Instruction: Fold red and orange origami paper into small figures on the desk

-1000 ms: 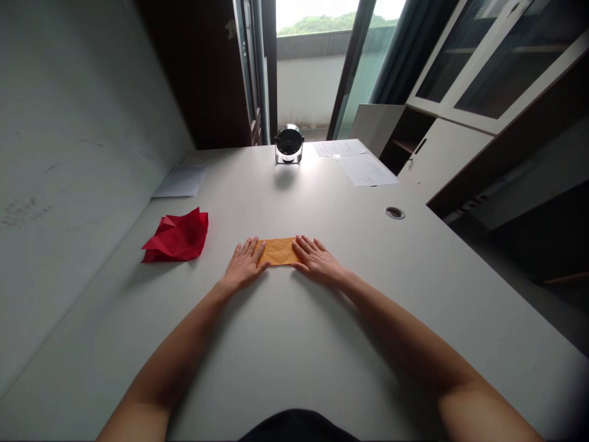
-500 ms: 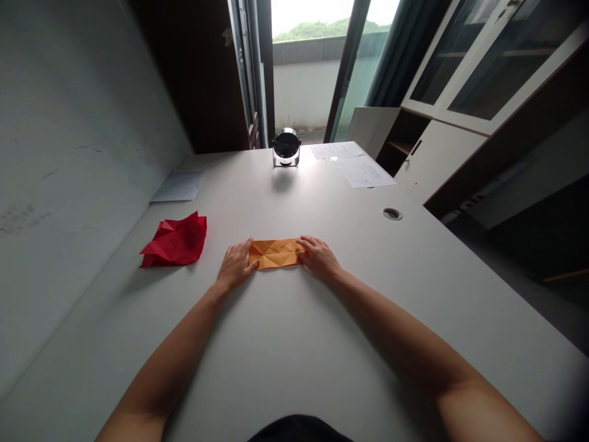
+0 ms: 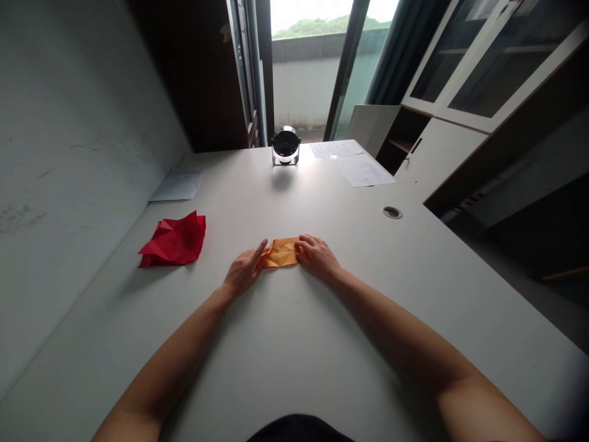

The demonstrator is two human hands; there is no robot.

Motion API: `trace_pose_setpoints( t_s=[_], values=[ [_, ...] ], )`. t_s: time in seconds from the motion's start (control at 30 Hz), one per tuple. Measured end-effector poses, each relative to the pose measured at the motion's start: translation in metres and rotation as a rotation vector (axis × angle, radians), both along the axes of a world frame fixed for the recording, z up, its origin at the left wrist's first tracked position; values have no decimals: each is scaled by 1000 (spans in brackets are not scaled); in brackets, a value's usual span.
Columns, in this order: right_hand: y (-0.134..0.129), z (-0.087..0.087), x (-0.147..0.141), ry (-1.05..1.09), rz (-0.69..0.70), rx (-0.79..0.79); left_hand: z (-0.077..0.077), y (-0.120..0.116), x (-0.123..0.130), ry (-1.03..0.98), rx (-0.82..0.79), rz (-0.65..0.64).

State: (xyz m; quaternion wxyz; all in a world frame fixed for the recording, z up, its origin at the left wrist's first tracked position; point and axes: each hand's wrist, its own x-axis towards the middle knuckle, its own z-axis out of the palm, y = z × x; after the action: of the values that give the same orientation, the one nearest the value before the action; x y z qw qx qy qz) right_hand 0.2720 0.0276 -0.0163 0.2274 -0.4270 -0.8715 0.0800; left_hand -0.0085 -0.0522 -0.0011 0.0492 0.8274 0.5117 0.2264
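A strip of creased orange paper [image 3: 282,252] lies folded on the white desk in front of me. My left hand [image 3: 245,270] is at its left end, turned on its side, with one finger pointing up and the others against the paper. That end is lifted and bent a little and partly hidden by my fingers. At the opposite end, the curled fingers of my right hand [image 3: 317,255] press the paper to the desk. To the left, apart from both hands, rests a crumpled, folded red paper [image 3: 173,240].
A round black device on a metal stand [image 3: 286,146] stands at the desk's far edge. Printed sheets [image 3: 363,170] lie to its right, and a pale sheet [image 3: 178,185] lies by the left wall. A cable hole [image 3: 392,212] is set into the desk [image 3: 294,337] on the right.
My left hand has moved right and rolled onto its side, bringing the orange paper's left end inward, so the visible strip is shorter. My right hand has stayed almost still.
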Motion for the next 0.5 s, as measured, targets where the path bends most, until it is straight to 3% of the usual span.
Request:
trace_pose_setpoints(
  t_s=[0.2, 0.5],
  values=[
    [1, -1, 1, 3, 3, 1, 0, 3, 1, 65, -44, -53],
    [1, 0, 0, -7, 6, -13, -6, -2, 6, 208, -131, -8]
  ],
)
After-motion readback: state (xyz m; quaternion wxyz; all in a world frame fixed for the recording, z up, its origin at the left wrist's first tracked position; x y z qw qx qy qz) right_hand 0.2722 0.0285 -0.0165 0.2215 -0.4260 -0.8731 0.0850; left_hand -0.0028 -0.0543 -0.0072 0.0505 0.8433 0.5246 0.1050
